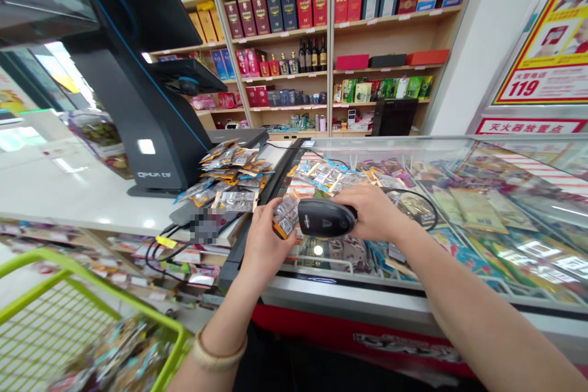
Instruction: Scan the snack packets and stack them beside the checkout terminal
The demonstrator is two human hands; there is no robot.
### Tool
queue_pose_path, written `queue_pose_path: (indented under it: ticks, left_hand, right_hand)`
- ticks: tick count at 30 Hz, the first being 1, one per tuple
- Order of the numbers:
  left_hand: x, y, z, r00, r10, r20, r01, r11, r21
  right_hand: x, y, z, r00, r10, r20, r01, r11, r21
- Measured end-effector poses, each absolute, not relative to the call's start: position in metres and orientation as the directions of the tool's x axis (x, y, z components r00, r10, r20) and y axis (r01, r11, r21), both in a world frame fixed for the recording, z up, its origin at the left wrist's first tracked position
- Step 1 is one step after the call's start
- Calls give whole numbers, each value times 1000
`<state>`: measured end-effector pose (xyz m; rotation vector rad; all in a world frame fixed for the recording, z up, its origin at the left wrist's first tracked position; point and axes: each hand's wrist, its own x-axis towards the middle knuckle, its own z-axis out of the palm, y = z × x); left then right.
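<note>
Nearest, lower left: one lime-green shopping basket [180,337], blurred packets [133,343] inside. On my left wrist, one cream bangle [218,355]. My left hand [269,242] — fingers pinched closed on one small snack packet [287,211], tilted, above the freezer glass. My right hand [373,211] — fingers wrapped round one black barcode scanner [324,217], the grip mostly hidden, its head just beside the packet. Beneath both, one glass-topped chest freezer [367,295], bagged goods [475,208] visible within; loose packets [326,174] on the glass beyond my hands. To the left, one white bench [50,165], bearing a heap of similar packets [236,168] beside a dark point-of-sale terminal [151,135]. Farthest, one wooden shelving unit [330,43]: tall gift boxes [288,10] in upper rows, dark wine bottles [315,56] below.
</note>
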<state>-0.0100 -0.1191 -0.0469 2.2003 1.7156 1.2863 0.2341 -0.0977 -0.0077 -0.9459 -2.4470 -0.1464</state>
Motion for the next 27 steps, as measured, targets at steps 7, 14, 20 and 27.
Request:
queue_pose_path:
  ticks: [7,14,20,27]
  left_hand:
    - [-16,-119,-48,-2,815,580,791,-354,499]
    - [-83,-88,-24,-194,763,616,907,-99,408]
    - [-126,-53,-1,-330,825,458,937,227,267]
    - [-141,-46,-5,-320,846,427,943,240,231]
  right_hand:
    - [235,-98,-11,-608,578,544,656,752,-66]
    - [250,-89,-12,-479,577,662,711,697,-94]
    - [253,-86,-15,-424,585,691,747,658,-99]
    - [261,-79,-18,-398,559,728,770,634,-66]
